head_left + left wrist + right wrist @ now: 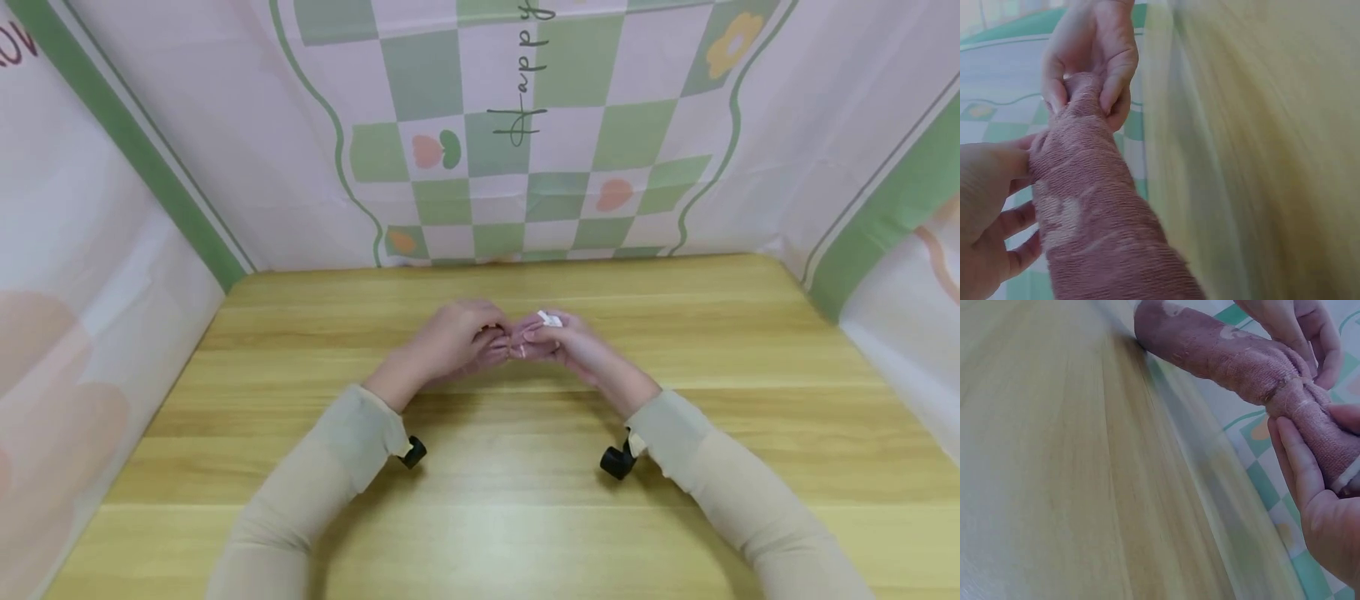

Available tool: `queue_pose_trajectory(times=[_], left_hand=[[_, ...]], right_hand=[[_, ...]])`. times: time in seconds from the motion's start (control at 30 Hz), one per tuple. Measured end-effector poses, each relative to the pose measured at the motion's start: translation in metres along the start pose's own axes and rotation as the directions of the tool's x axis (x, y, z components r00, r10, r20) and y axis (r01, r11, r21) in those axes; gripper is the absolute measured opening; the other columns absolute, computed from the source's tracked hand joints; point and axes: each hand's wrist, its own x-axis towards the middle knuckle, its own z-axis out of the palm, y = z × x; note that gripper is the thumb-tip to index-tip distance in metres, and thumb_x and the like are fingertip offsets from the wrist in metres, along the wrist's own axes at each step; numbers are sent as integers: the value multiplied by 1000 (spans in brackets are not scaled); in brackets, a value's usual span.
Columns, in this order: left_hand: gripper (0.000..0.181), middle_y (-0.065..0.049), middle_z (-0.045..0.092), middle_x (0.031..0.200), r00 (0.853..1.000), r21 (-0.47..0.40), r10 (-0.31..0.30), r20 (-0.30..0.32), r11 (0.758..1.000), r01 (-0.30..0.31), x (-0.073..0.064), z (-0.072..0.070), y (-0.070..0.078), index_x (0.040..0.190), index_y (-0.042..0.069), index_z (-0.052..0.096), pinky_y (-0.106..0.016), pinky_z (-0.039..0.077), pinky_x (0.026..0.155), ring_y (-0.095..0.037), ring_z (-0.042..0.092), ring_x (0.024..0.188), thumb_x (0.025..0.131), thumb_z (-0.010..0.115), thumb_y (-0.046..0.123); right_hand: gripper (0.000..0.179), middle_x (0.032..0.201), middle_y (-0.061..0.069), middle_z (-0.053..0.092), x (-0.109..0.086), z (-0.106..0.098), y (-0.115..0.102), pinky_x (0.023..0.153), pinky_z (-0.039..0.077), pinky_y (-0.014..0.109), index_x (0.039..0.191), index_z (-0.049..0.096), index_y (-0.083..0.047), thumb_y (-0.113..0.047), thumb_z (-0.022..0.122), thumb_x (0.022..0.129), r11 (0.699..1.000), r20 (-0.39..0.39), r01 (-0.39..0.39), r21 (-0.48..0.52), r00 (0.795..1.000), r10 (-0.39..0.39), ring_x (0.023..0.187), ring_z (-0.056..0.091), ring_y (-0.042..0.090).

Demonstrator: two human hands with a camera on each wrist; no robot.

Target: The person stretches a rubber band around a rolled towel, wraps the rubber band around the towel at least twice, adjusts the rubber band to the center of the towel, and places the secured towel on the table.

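Note:
A dusty-pink rolled towel (1100, 200) is held up between both hands above the table. Its body is thick, and it narrows at a pinched waist where a thin band (1285, 381) seems to circle it in the right wrist view. My left hand (453, 337) holds the towel close to that waist, thumb and fingers bent against its side. Beyond the waist, my right hand (581, 350) grips the short end from underneath, with the thumb on top. A white tag (550, 319) sticks out by the right thumb. Whether the left fingertips pinch the band cannot be seen.
The wooden table (487, 517) runs to a patterned cloth (495, 200) hanging at the back, with more cloth on both sides. Small black cameras (617, 461) hang beneath both wrists.

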Motion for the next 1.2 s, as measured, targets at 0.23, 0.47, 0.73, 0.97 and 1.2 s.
queue_pose_trajectory(times=[0.23,0.47,0.73,0.97,1.2], left_hand=[[15,2,73,111,996,63,34,80,997,-39,4,-9,0,112,14,76,-32,52,94,-16,67,105,100,68,10],[15,8,70,117,986,157,24,163,986,-50,5,-14,6,114,22,74,-45,50,94,-17,62,111,102,66,17],[23,9,68,126,980,180,-59,191,983,25,8,-15,5,125,24,72,-47,45,100,-16,59,119,104,64,23],[12,11,68,120,974,185,-25,224,983,-17,9,-16,4,112,26,71,-45,48,93,-16,59,110,105,62,22],[5,10,66,110,968,186,2,251,981,-50,8,-18,7,105,24,68,-42,47,86,-16,57,104,102,67,20]], right_hand=[[27,96,8,76,0,-1,-3,87,58,35,108,65,-4,10,45,98,999,61,34,21,998,-35,87,75,18],[25,93,6,74,1,-1,-9,84,59,32,104,65,-7,9,46,99,1000,32,-16,-16,999,16,82,74,16],[26,89,5,74,3,0,-15,78,59,28,101,67,-7,8,46,100,1000,-12,1,-21,1000,-1,78,73,14],[20,91,8,74,3,4,-15,82,59,32,102,63,-4,8,47,101,1000,3,-11,-25,1000,11,79,75,17],[20,90,8,75,4,5,-14,82,59,33,99,62,-4,8,47,100,1000,14,-5,-27,1000,5,78,75,18]])
